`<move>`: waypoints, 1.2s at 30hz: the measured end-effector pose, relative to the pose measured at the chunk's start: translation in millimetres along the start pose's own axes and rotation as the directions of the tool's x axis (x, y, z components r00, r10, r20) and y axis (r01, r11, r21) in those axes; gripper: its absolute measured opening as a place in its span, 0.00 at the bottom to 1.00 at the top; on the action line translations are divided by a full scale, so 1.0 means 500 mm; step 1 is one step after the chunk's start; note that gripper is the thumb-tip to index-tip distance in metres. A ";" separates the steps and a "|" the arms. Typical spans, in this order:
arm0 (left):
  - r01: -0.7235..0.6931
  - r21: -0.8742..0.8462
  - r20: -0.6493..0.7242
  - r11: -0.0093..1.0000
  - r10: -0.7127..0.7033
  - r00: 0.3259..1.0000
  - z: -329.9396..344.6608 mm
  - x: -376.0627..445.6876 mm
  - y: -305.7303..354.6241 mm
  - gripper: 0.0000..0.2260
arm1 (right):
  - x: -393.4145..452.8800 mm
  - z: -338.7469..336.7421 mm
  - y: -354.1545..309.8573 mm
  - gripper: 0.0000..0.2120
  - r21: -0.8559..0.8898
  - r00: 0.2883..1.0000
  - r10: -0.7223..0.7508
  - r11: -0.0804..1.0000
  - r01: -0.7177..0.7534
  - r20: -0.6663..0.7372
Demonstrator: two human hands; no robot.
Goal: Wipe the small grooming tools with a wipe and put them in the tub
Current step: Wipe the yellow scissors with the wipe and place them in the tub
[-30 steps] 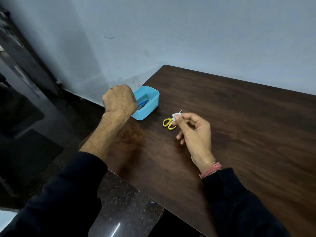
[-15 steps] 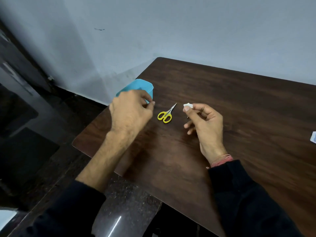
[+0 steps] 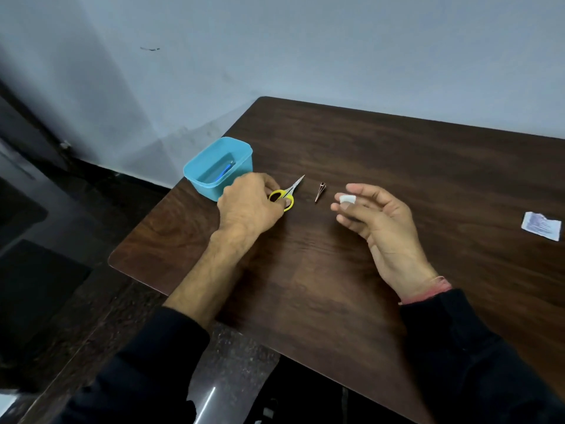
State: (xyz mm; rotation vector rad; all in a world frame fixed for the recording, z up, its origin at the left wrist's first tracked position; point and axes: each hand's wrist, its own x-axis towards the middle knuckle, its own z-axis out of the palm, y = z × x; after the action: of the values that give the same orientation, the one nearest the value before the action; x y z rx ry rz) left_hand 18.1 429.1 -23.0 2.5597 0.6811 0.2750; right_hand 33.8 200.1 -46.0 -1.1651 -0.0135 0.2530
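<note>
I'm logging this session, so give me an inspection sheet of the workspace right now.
Surface: dark wooden table, bare in the middle.
Job's things: blue tub at the left edge, a blue tool inside; yellow scissors beside it; small pointed metal tool lying apart; wipe.
Clutter: torn sachet at far right.
Grippers: left hand closing on the scissors' handles; right hand pinches the wipe.
Cables: nothing seen.
Surroundings: pale wall, dark floor.
</note>
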 end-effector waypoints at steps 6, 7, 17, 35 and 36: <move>0.103 -0.545 0.169 0.832 -0.011 0.986 0.016 0.001 -0.013 0.08 | -0.027 -0.095 -0.051 0.15 0.147 0.988 0.144 0.980 -0.135 -0.051; 0.111 -0.665 0.179 0.739 0.013 0.984 0.010 -0.012 -0.012 0.07 | -0.028 -0.106 -0.056 0.14 0.148 0.987 0.151 0.979 -0.142 -0.052; 0.216 -0.894 0.358 0.393 0.335 0.872 0.147 -0.112 0.244 0.11 | 0.034 -0.213 -0.085 0.06 -0.149 0.970 -0.200 0.972 0.179 -0.140; -0.010 -0.894 0.259 0.447 0.535 0.804 0.253 -0.027 0.317 0.06 | 0.084 -0.268 -0.087 0.05 -0.248 0.924 -0.374 0.905 0.345 -0.080; -0.018 -0.887 0.265 0.461 0.541 0.798 0.252 -0.027 0.316 0.05 | 0.083 -0.267 -0.085 0.05 -0.286 0.914 -0.401 0.884 0.369 -0.061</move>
State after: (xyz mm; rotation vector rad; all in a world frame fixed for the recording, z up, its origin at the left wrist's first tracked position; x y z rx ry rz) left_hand 110.9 251.7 -55.5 1.5860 -0.1588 -0.0114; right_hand 101.2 71.9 -65.6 -1.4186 -0.1799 -0.1793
